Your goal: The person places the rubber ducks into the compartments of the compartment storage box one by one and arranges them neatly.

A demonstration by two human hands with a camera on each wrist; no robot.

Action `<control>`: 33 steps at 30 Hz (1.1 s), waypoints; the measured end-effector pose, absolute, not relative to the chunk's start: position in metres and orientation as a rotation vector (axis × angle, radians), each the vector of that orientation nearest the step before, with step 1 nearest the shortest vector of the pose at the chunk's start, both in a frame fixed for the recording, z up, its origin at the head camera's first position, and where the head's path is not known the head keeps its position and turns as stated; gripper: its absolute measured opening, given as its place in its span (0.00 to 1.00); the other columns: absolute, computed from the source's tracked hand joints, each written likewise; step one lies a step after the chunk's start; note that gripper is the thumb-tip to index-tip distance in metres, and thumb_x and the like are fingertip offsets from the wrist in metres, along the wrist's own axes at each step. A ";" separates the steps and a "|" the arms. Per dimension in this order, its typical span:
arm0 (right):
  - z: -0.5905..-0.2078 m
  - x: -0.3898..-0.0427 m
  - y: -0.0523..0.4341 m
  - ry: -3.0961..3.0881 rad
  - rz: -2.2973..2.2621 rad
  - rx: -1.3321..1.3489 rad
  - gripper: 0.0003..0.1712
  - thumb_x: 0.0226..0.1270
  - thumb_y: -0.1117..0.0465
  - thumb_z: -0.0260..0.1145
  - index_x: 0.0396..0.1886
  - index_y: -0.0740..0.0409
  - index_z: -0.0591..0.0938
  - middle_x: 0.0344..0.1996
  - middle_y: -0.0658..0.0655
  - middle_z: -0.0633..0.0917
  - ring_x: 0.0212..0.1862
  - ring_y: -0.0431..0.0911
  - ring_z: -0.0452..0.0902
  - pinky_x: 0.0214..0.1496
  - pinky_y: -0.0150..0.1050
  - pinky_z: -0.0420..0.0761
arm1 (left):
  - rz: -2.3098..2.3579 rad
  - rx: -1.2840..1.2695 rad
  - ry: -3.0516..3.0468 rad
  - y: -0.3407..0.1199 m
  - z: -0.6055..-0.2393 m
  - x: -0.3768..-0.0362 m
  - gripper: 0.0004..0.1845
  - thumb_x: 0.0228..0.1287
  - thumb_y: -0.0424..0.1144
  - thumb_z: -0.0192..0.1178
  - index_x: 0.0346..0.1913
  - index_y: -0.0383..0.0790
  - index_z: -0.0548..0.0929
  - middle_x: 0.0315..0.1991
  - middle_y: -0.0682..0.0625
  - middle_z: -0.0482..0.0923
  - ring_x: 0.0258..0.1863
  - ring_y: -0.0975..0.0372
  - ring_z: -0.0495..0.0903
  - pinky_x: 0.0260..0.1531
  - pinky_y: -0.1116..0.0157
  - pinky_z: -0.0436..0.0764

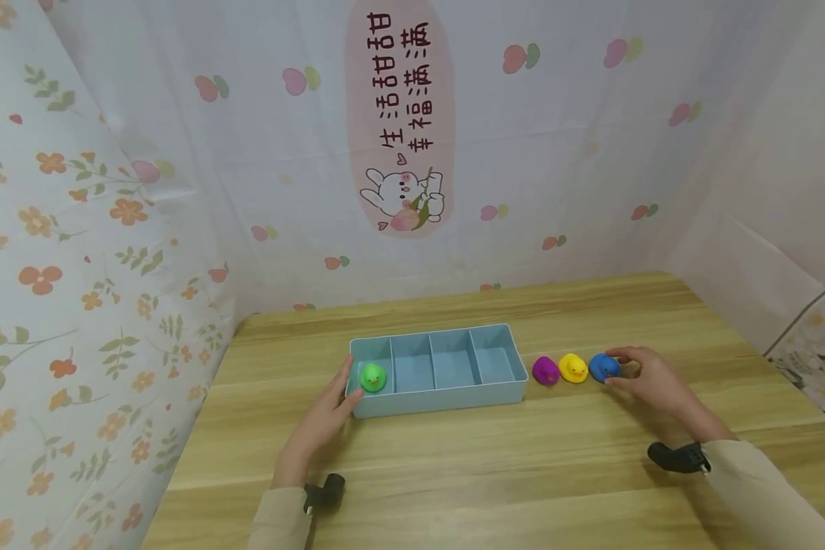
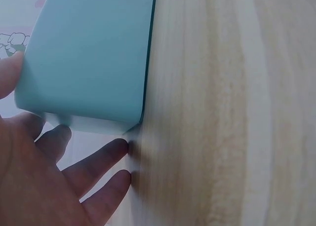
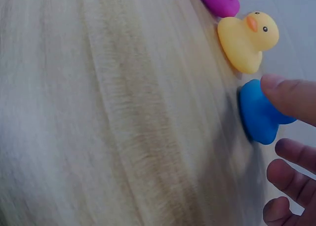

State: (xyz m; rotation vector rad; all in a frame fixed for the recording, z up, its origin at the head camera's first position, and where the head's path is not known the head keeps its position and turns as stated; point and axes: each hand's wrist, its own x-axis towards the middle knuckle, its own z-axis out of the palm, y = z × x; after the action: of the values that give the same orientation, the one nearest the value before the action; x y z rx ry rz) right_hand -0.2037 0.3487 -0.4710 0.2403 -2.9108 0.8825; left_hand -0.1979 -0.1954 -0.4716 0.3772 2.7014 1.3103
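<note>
A light-blue divided box (image 1: 426,401) lies on the table, with a green rubber duck (image 1: 373,377) in its leftmost compartment. My left hand (image 1: 326,416) holds the box's left end, thumb at the front corner; in the left wrist view, other fingers spread beside the end wall (image 2: 94,123). To the right of the box a purple duck (image 1: 545,371), a yellow duck (image 1: 574,368) and a blue duck (image 1: 603,367) stand in a row. My right hand (image 1: 653,380) pinches the blue duck, which sits on the table. Its index fingertip is hidden in the right wrist view.
The wooden table (image 1: 454,481) reaches back to a patterned cloth (image 1: 282,191) with a rabbit print. Another floral cloth (image 1: 89,305) hangs along the left side. Black wrist mounts (image 1: 677,458) are worn at both sleeves. The box's other compartments hold nothing.
</note>
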 end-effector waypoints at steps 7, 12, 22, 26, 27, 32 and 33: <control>-0.480 -0.203 0.350 -2.892 0.920 0.254 0.30 0.56 0.62 0.72 0.57 0.69 0.76 0.50 0.73 0.79 0.50 0.64 0.76 0.41 0.41 0.80 | 1.283 0.366 2.712 -0.195 -0.473 -0.198 0.36 0.75 0.49 0.46 0.77 0.48 0.44 0.77 0.44 0.44 0.76 0.48 0.46 0.74 0.47 0.49; -0.483 -0.204 0.349 -2.882 0.947 0.233 0.29 0.59 0.61 0.71 0.58 0.69 0.76 0.52 0.75 0.78 0.53 0.66 0.74 0.50 0.63 0.74 | 1.282 0.359 2.700 -0.194 -0.473 -0.198 0.36 0.75 0.50 0.46 0.77 0.48 0.42 0.78 0.45 0.43 0.76 0.48 0.46 0.74 0.48 0.48; -0.488 -0.205 0.346 -2.863 0.951 0.203 0.24 0.63 0.61 0.68 0.56 0.69 0.77 0.53 0.76 0.78 0.54 0.67 0.74 0.52 0.64 0.74 | 1.296 0.372 2.701 -0.195 -0.473 -0.198 0.37 0.74 0.52 0.46 0.77 0.47 0.43 0.78 0.45 0.44 0.76 0.48 0.46 0.74 0.47 0.49; -0.487 -0.205 0.344 -2.868 0.950 0.193 0.24 0.63 0.61 0.67 0.56 0.69 0.77 0.53 0.75 0.78 0.53 0.65 0.75 0.51 0.62 0.75 | 1.296 0.361 2.707 -0.196 -0.474 -0.198 0.37 0.74 0.53 0.45 0.77 0.48 0.43 0.78 0.45 0.43 0.76 0.48 0.46 0.74 0.47 0.49; -0.486 -0.205 0.344 -2.867 0.941 0.190 0.24 0.63 0.61 0.68 0.55 0.69 0.77 0.52 0.75 0.78 0.52 0.64 0.75 0.51 0.61 0.76 | 1.294 0.360 2.711 -0.196 -0.474 -0.198 0.37 0.74 0.53 0.45 0.77 0.49 0.43 0.78 0.45 0.44 0.76 0.48 0.46 0.74 0.47 0.49; -0.484 -0.204 0.344 -2.886 0.912 0.171 0.24 0.62 0.61 0.68 0.54 0.70 0.78 0.51 0.75 0.79 0.49 0.61 0.77 0.46 0.54 0.78 | 1.295 0.369 2.723 -0.196 -0.475 -0.198 0.37 0.74 0.53 0.46 0.77 0.48 0.44 0.78 0.45 0.44 0.76 0.48 0.47 0.74 0.46 0.50; -0.483 -0.203 0.344 -2.896 0.919 0.162 0.24 0.63 0.60 0.68 0.55 0.70 0.77 0.51 0.75 0.79 0.48 0.61 0.77 0.45 0.53 0.78 | 1.299 0.375 2.727 -0.196 -0.475 -0.198 0.37 0.74 0.53 0.46 0.77 0.47 0.44 0.77 0.44 0.44 0.76 0.48 0.47 0.74 0.46 0.50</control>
State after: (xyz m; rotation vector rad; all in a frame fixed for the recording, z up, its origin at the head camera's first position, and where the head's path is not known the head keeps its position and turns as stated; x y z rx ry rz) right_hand -0.2034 0.3438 -0.4828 0.1620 -2.8957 0.9192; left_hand -0.1983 -0.1960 -0.4752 0.3747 2.7269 1.2987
